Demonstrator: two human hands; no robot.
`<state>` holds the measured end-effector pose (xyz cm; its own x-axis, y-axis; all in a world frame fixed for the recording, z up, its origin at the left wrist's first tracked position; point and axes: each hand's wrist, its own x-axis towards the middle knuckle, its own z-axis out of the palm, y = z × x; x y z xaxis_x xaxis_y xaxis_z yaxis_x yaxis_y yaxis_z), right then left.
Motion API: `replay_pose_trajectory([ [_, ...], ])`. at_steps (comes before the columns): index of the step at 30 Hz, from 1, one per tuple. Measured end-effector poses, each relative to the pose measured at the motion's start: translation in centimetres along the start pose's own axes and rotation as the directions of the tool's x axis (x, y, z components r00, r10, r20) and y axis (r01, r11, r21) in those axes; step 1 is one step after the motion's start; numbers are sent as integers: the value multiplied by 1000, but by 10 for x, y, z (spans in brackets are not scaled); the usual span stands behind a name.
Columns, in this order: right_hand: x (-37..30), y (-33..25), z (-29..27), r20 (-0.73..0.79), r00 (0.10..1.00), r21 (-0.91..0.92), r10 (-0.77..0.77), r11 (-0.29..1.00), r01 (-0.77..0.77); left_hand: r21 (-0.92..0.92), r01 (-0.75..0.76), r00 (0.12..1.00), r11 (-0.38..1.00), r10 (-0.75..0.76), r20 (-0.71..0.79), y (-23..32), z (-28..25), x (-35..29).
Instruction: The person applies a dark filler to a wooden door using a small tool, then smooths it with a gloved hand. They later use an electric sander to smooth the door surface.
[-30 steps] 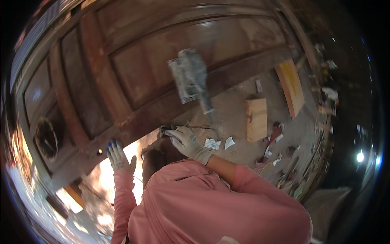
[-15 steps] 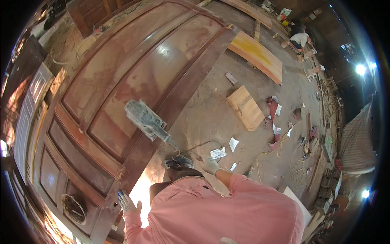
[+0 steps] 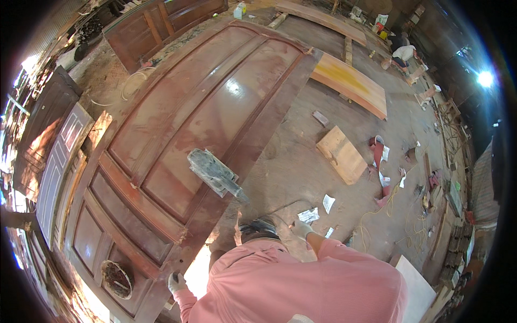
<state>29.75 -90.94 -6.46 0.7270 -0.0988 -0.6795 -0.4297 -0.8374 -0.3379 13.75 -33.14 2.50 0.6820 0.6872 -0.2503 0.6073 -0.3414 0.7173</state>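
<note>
A large reddish-brown panelled door lies flat on my left. On its near long edge rests a dusty grey power sander, its handle jutting past the edge, and neither hand touches it. My left hand, in a pale glove, is closed at the door's edge close to my body, fingers curled against the wood. My right hand, also gloved, hangs over the floor at my right side beside a dark cord. Its fingers are drawn together; what they hold, if anything, is too small to make out.
A round woven basket sits on the door's lower panels. Right of me lie a wooden block, red abrasive strips, paper scraps and a yellow cord. A yellow-stained board is beyond; another person crouches far right.
The view has swung, so the scene sits farther right and lower. My left hand's spread fingers have curled in at the door's edge. The sander stays at the same spot on the door.
</note>
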Motion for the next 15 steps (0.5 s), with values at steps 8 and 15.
replay_pose_trajectory([
  [8, 26, -78, 11, 136, 932, -62, -337, 936, 348, -793, 250, 828, 556, -547, -123, -78, -104, 32],
  [15, -1, -123, 10, 96, 967, -70, -235, 968, 242, -974, 195, 778, 115, -622, 82, -104, -156, 38],
])
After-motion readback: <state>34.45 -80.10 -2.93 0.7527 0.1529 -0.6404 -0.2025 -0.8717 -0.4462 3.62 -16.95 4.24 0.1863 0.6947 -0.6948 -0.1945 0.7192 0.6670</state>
